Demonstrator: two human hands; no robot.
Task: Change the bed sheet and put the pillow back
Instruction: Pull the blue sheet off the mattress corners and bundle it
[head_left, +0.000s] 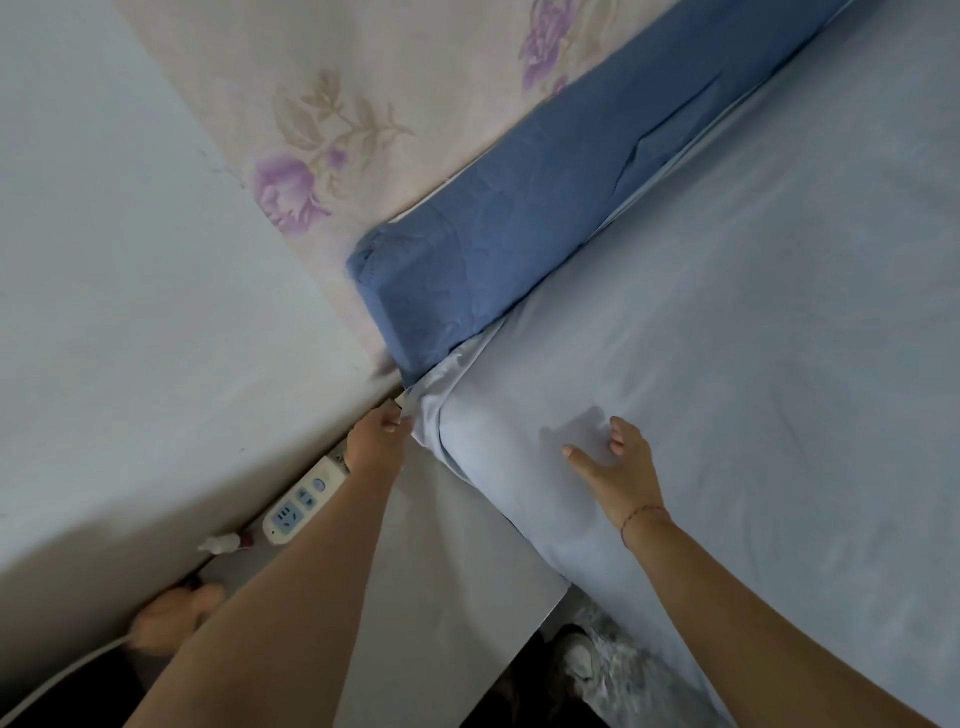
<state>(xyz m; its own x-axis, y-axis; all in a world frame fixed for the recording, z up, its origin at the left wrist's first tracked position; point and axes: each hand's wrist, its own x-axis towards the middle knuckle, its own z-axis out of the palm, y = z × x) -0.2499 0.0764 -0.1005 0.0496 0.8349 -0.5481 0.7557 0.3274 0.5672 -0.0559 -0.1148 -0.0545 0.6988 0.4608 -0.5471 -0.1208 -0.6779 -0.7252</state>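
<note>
Bed (524, 512): light blue sheet (727, 364) spread flat over top, corner bunched beside dark blue cushion (493, 249).

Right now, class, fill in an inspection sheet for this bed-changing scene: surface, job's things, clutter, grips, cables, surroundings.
Surface: light blue sheet, spread mostly smooth.
Job's things: sheet corner bunched at the near corner; dark blue bolster along the wallpapered side.
Clutter: what looks like a shoe, low in view.
Grips: left hand pinches the sheet corner; right hand open, fingers spread, over the sheet.
Cables: power strip and white cable below the plain white wall.
Surroundings: floral wallpaper, plain white wall.
</note>
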